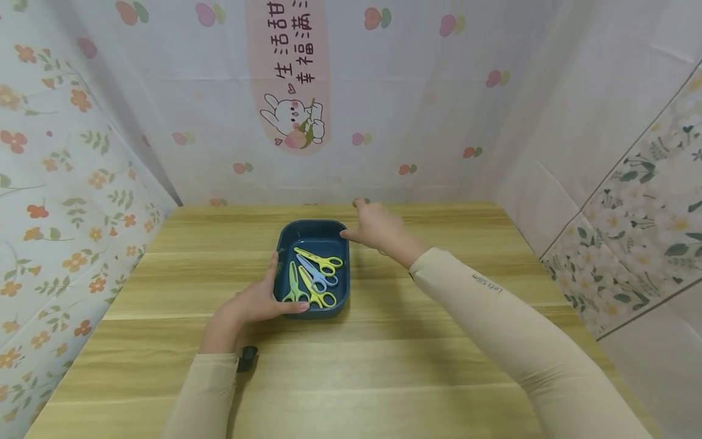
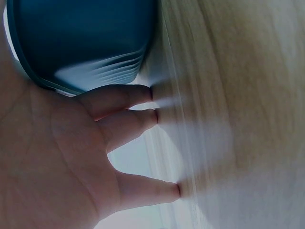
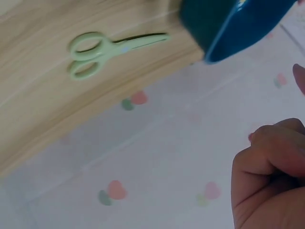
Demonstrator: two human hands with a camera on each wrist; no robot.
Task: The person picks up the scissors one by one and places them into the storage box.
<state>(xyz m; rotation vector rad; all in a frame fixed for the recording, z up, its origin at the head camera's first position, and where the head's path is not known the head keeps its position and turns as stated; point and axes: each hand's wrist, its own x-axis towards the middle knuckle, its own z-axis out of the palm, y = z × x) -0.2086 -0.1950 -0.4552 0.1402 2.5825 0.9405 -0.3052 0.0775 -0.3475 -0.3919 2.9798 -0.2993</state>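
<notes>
A dark blue tray [image 1: 285, 236] stands on the wooden table, holding several small scissors. These include yellow scissors [image 1: 331, 263], blue scissors [image 1: 328, 281] and green scissors [image 1: 294, 291]. My left hand [image 1: 258, 302] spans the tray's near left corner, thumb at the front rim and index finger along the left side. In the left wrist view its other fingers [image 2: 143, 191] are straight and spread toward the table. Beyond the tray's far right corner is my right hand [image 1: 378, 225], thumb pointing at the rim; contact is unclear. Light green scissors [image 3: 109, 51] lie on the table beside the tray.
The wooden table [image 1: 417, 378] meets a fruit-patterned curtain [image 1: 439, 122] at its far edge. Flowered cloths hang along the left and right sides. A small black piece [image 1: 248, 358] shows at my left wrist.
</notes>
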